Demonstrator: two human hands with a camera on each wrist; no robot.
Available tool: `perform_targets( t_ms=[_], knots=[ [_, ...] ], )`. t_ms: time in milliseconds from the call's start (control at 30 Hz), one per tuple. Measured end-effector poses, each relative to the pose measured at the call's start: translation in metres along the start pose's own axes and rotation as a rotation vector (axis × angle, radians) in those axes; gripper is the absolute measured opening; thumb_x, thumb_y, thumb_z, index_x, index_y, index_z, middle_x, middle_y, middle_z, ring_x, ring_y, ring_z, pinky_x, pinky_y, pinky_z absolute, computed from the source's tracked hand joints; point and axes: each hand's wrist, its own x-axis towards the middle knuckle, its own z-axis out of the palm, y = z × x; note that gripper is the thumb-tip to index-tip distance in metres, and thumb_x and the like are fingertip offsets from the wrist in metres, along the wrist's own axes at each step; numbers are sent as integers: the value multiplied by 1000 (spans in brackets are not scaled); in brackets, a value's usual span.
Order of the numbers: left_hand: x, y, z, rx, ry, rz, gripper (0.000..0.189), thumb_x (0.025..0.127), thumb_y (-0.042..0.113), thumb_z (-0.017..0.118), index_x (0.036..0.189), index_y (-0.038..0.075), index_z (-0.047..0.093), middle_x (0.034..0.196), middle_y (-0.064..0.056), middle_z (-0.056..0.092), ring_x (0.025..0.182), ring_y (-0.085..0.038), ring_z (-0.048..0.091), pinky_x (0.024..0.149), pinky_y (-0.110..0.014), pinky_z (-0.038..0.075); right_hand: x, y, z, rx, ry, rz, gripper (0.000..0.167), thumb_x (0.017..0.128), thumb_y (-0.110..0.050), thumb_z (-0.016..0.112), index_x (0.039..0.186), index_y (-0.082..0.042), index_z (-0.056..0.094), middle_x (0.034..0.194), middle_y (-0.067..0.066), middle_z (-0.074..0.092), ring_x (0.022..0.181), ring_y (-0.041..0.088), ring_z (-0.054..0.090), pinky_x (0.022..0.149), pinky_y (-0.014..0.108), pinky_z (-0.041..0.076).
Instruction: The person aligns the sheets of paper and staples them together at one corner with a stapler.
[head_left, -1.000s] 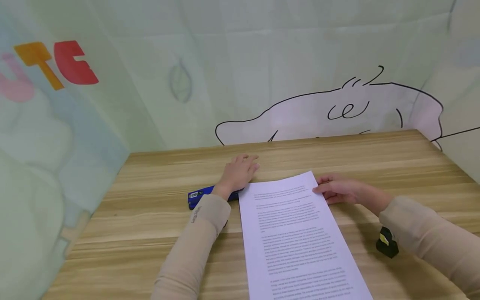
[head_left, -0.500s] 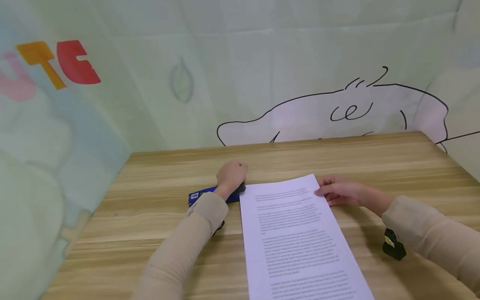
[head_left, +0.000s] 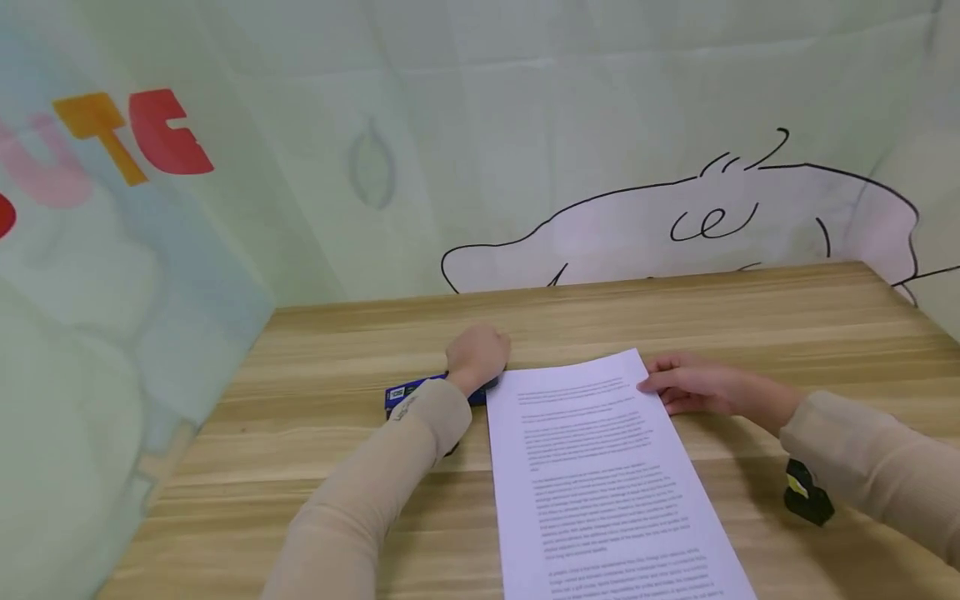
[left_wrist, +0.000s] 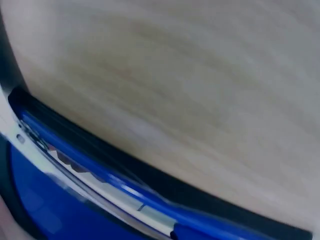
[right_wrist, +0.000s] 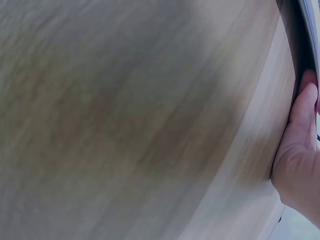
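Note:
A blue stapler (head_left: 405, 395) lies on the wooden table with its head end at the top left corner of a printed paper stack (head_left: 592, 475). On that head end my left hand (head_left: 478, 357) presses as a fist, the fingers curled in. The left wrist view shows the stapler (left_wrist: 55, 205) up close, its metal rail and black base along the lower edge. My right hand (head_left: 693, 385) pinches the stack's upper right edge, thumb on top and fingers beneath. In the right wrist view the fingers of this hand (right_wrist: 300, 140) reach under the lifted sheets (right_wrist: 311, 30).
A small black object with a yellow mark (head_left: 806, 493) stands on the table (head_left: 337, 333) beside the right sleeve. Behind the table hangs a printed cloth backdrop (head_left: 525, 125) with cartoon drawings.
My left hand has gone from spread fingers above the stapler to a fist pressing on its head end. The right hand keeps its pinch on the paper. The head view has shifted slightly.

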Motion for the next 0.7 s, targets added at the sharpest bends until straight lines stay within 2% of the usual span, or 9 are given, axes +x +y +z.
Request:
perform_targets(
  t_ms=[133,433,700],
  knots=[
    [-1,0,1,20,14,11,42,95,24,40,54,14,39,56,0,40,54,-17,45,47,-32,37,0,1,0,4,-20,-22,11,88,-11,62,90,-6,52,79,2,65,63,8,58,56,18,48],
    [3,5,3,21,4,14,42,95,25,41,54,14,41,56,0,41,56,-18,48,57,-36,42,-4,2,-4,1,-38,-65,17,89,-9,61,99,-1,51,84,4,66,70,12,60,59,21,50],
    [-1,8,-1,3,-21,37,43,95,23,40,53,15,38,54,1,37,52,-17,44,47,-30,35,-4,4,-2,1,-35,-83,14,89,-7,61,96,-1,50,82,4,65,68,11,59,58,20,49]
  ],
)
